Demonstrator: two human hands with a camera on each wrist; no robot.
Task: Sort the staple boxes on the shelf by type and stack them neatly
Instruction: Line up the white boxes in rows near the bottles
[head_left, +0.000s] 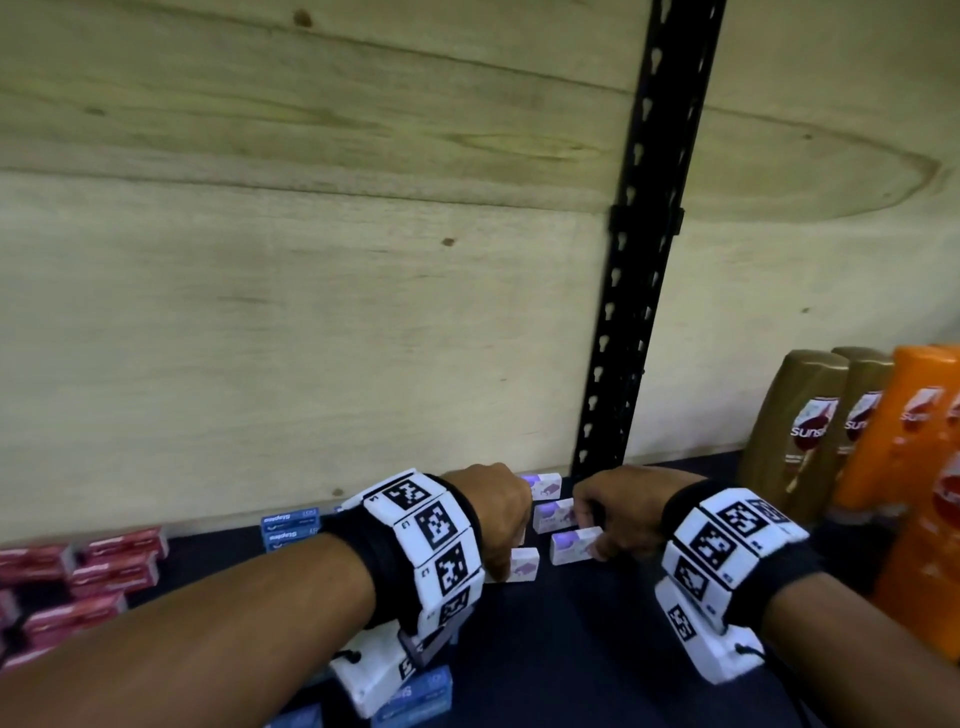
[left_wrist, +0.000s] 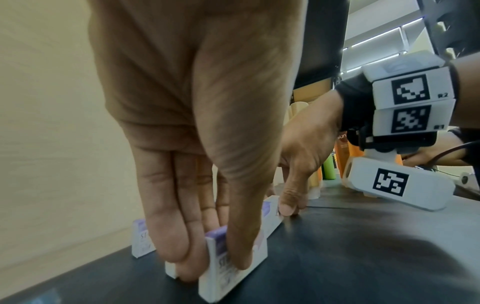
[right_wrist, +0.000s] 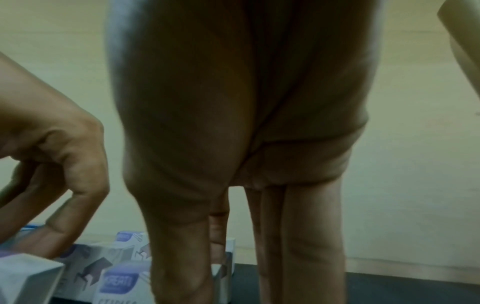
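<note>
Several white and purple staple boxes lie on the dark shelf by the back wall. My left hand pinches one white and purple box, which stands on its edge between thumb and fingers. My right hand grips a second white and purple box just to the right, thumb in front and fingers behind. Two more purple boxes sit behind these. Blue staple boxes are stacked to the left, and red staple boxes at the far left.
Gold and orange shampoo bottles stand close on the right. A black slotted upright runs up the plywood back wall. More blue boxes lie near the shelf's front under my left wrist.
</note>
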